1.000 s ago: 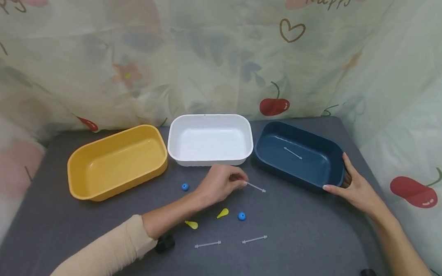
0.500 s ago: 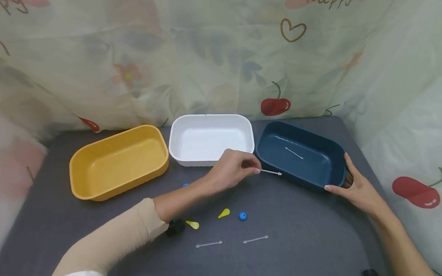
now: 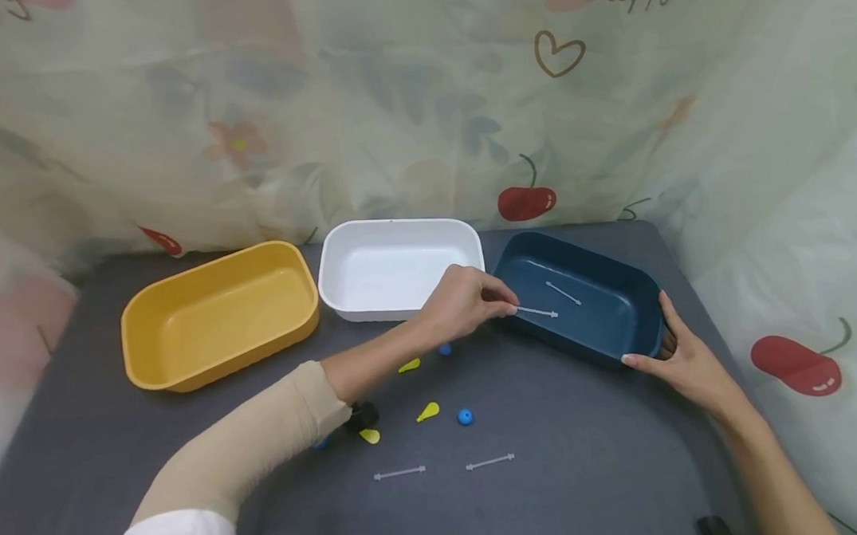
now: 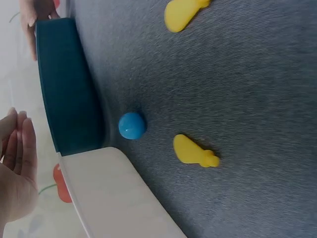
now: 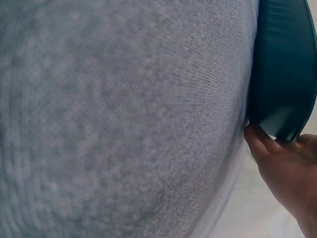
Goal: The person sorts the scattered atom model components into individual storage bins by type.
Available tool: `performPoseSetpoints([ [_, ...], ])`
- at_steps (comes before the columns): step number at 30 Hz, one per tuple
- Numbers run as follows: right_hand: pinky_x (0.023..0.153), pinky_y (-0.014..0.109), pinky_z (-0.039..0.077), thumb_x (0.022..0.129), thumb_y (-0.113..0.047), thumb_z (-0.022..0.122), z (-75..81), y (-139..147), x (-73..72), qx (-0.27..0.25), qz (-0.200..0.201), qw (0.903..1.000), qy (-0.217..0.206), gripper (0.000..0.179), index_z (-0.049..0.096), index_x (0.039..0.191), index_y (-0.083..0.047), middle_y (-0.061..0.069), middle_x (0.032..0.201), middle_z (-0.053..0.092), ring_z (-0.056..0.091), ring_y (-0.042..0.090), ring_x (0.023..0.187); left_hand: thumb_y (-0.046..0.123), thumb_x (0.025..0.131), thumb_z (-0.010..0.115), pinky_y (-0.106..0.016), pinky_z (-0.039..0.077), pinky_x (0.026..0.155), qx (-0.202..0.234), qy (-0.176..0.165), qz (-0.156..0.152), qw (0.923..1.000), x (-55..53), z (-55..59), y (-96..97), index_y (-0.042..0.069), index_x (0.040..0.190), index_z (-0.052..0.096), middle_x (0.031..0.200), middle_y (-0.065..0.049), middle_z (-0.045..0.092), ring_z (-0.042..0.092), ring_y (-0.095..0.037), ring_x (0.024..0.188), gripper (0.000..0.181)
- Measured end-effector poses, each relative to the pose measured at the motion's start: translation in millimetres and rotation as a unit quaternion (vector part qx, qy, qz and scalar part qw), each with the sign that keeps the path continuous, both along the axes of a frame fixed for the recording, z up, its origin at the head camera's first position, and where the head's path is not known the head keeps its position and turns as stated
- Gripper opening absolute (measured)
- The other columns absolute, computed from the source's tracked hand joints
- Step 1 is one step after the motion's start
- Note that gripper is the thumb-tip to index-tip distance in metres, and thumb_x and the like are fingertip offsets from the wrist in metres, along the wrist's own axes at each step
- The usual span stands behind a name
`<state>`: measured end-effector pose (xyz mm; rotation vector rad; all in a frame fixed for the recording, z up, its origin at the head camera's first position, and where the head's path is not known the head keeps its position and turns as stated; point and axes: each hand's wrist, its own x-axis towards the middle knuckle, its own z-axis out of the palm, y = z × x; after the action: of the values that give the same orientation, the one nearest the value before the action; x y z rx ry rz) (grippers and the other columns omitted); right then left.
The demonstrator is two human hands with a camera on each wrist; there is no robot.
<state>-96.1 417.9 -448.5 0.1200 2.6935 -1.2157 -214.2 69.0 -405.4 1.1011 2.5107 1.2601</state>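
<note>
My left hand (image 3: pixel 466 302) pinches one end of a thin white plastic rod (image 3: pixel 538 312) with small knobbed ends. The rod's free end overlaps the near-left side of the dark blue basin (image 3: pixel 583 344) in the head view. Inside that basin lies a similar white rod (image 3: pixel 564 293). My right hand (image 3: pixel 680 360) grips the basin's right end, thumb on the near side; in the right wrist view its fingers (image 5: pixel 255 141) reach under the basin's end. The left wrist view shows the left hand (image 4: pixel 17 168) above the rims, its fingertips together; the rod is not visible there.
A white basin (image 3: pixel 402 312) and a yellow basin (image 3: pixel 220 364) stand left of the blue one. On the grey table lie two more white rods (image 3: pixel 399 473), several yellow drop-shaped pieces (image 3: pixel 428 412) and several blue balls (image 3: pixel 465 417). A printed curtain (image 3: pixel 393 125) hangs behind.
My left hand has carried the pinched rod from over the table, rightward and away from me, to the blue basin's near edge. The right hand keeps its grip on the basin.
</note>
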Motion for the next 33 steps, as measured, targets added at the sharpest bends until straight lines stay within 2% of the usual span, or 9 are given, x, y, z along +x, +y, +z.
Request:
performPoseSetpoints([
  [4, 0.075, 0.007, 0.042, 0.089, -0.032, 0.077, -0.4, -1, -0.6, -0.009, -0.006, 0.9999, 0.004, 0.118, -0.02, 0.155, -0.024, 0.028, 0.162, 0.002, 0.025, 0.055, 0.139, 0.02, 0.089, 0.076, -0.019, 0.05, 0.061, 0.0, 0.003, 0.003, 1.0, -8.4, 1.1, 5.7, 0.014, 0.102, 0.08, 0.089, 0.006, 0.074, 0.06, -0.004, 0.071, 0.015],
  [11, 0.078, 0.009, 0.043, 0.088, -0.032, 0.077, -0.3, -3, -1.5, -0.012, -0.006, 0.9999, 0.011, 0.118, -0.019, 0.156, -0.023, 0.026, 0.163, 0.001, 0.024, 0.055, 0.14, 0.02, 0.09, 0.075, -0.018, 0.049, 0.063, -0.014, -0.003, 0.004, 0.9999, -23.0, 4.7, 20.1, 0.013, 0.103, 0.079, 0.09, 0.006, 0.074, 0.06, -0.006, 0.073, 0.015],
  [20, 0.08, 0.013, 0.046, 0.088, -0.032, 0.077, 0.0, -3, 0.7, -0.01, -0.009, 0.9998, 0.011, 0.118, -0.019, 0.156, -0.022, 0.03, 0.161, 0.005, 0.027, 0.055, 0.138, 0.019, 0.09, 0.075, -0.017, 0.049, 0.066, -0.022, -0.014, -0.004, 0.9997, -37.1, -0.4, 43.4, 0.015, 0.098, 0.078, 0.088, 0.007, 0.071, 0.06, -0.007, 0.075, 0.01],
  [28, 0.075, 0.009, 0.043, 0.088, -0.031, 0.077, -2.6, -3, 2.5, -0.017, -0.013, 0.9997, 0.011, 0.117, -0.019, 0.156, -0.024, 0.032, 0.16, 0.01, 0.029, 0.055, 0.137, 0.023, 0.09, 0.076, -0.018, 0.047, 0.065, -0.03, -0.019, -0.011, 0.9993, -44.4, -7.7, 62.9, 0.018, 0.098, 0.079, 0.089, 0.01, 0.072, 0.057, -0.008, 0.078, 0.011],
  [33, 0.075, 0.007, 0.043, 0.089, -0.029, 0.077, -3.3, -3, 0.4, -0.029, -0.012, 0.9994, 0.016, 0.116, -0.019, 0.155, -0.027, 0.031, 0.16, 0.01, 0.029, 0.056, 0.136, 0.02, 0.09, 0.075, -0.018, 0.047, 0.066, -0.025, -0.037, -0.015, 0.9989, -45.0, -7.6, 72.5, 0.016, 0.098, 0.079, 0.089, 0.009, 0.072, 0.058, -0.007, 0.078, 0.01],
])
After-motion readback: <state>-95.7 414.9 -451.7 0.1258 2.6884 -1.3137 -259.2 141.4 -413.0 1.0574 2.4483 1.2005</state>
